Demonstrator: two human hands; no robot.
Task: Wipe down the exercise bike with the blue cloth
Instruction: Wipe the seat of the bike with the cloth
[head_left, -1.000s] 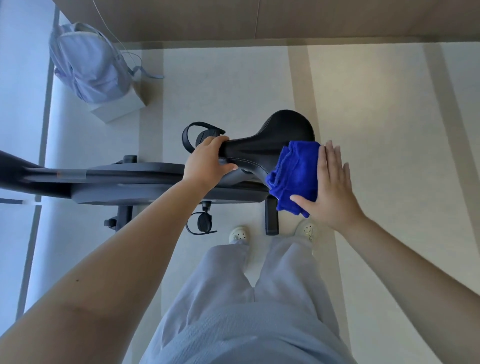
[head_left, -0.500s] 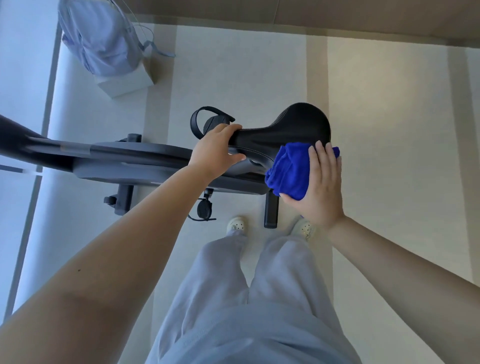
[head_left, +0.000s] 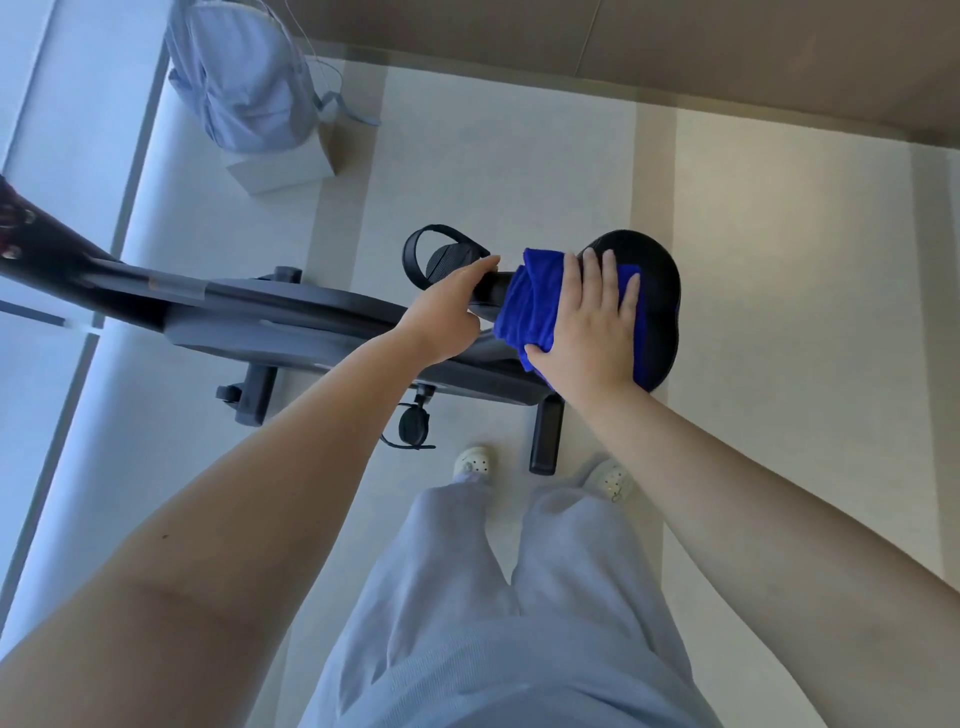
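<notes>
Right hand (head_left: 587, 322) lies flat, fingers straight and spread, and presses the blue cloth (head_left: 530, 306) down on the saddle (head_left: 660, 291). The cloth sits bunched under my palm and sticks out on the thumb side, over the saddle's narrow middle. The wide rear of the saddle shows bare past the fingertips. Left hand (head_left: 447, 312), just beside the cloth, grips the saddle nose to steady it, fingers over the top and thumb under.

Progress: I judge this as early, the seat wipe in hand. I can't tell which parts are already clean. The exercise bike (head_left: 291, 322) frame, off to the left of my left hand, and the pedal (head_left: 447, 254) beyond its fingers likely remain to do.
</notes>
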